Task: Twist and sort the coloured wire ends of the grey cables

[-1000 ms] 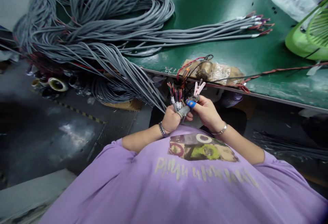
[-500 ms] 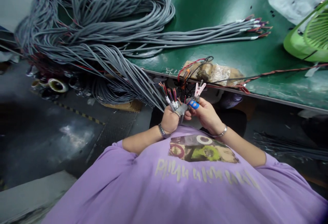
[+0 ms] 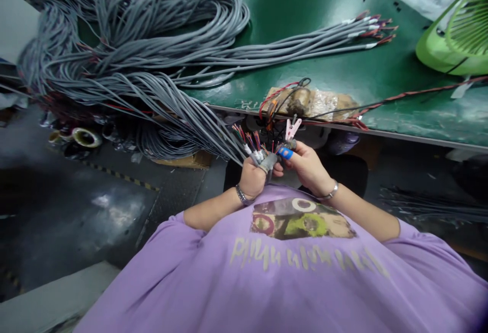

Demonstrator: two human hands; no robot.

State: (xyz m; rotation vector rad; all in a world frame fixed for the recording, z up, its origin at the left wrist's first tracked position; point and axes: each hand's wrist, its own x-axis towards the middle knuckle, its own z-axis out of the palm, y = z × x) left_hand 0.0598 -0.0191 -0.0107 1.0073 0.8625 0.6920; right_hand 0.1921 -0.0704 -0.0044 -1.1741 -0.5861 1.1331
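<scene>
Wires (image 3: 254,141): bared already; splayed, so handling looks unfinished — remainder unclear;
Left hand (image 3: 252,179): closed round grey cables (image 3: 224,139) before the torso (image 3: 274,272);
Right hand (image 3: 309,168): just beside; whether pinching wire — cannot tell

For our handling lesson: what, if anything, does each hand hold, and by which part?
The left hand holds cables near their coloured wire ends; what the right hand holds cannot be told.

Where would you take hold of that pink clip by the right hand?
Probably pinch the pink clip by its two splayed prongs, coming from over the green table: they open in a V toward the table, while the right hand crowds the other end.
</scene>
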